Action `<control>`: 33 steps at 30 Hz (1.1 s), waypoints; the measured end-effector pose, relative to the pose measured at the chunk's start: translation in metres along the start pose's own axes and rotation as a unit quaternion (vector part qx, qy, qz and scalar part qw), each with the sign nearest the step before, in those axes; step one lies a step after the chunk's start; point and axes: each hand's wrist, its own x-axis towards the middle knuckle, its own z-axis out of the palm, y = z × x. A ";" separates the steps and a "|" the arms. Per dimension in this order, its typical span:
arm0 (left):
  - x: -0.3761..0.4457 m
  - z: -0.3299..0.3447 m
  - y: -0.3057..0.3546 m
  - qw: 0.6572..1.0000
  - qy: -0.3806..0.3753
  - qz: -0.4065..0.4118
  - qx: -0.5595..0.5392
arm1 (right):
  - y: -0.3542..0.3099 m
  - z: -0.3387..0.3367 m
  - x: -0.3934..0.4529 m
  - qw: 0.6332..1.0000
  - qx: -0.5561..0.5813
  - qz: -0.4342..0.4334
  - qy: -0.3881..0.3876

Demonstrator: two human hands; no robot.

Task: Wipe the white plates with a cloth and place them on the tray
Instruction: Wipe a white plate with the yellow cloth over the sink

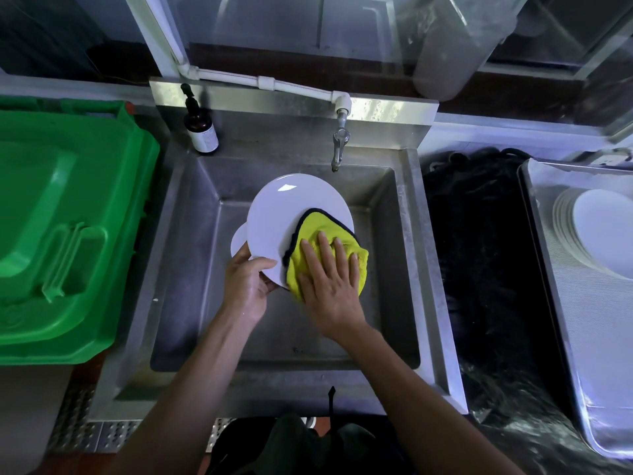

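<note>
— Steel fills mid-frame: a square stainless sink [191, 255], a metal tray [541, 234] at the right edge already stacked with white plates [582, 231].

— And the hands?

— Left hand [246, 286] grips the round white plate [291, 217] by its lower rim; right hand [329, 286] presses the yellow cloth [329, 231] flat, fingers spread.

— So the tray?

— Right of both, nearer the cloth hand, I'd judge.
</note>
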 end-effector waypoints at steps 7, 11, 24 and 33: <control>-0.008 -0.009 -0.002 0.999 -0.006 -0.024 0.031 | 0.032 -0.018 0.020 0.999 -0.007 0.038 -0.031; -0.012 -0.014 -0.004 0.996 -0.032 -0.049 0.060 | 0.042 -0.029 0.036 0.999 -0.012 0.036 -0.027; -0.011 -0.018 0.001 0.986 -0.090 -0.062 0.129 | 0.023 -0.032 0.072 0.995 -0.091 -0.047 -0.019; -0.005 -0.021 0.002 0.983 -0.104 -0.060 0.138 | -0.007 -0.022 0.060 0.984 -0.090 -0.145 -0.049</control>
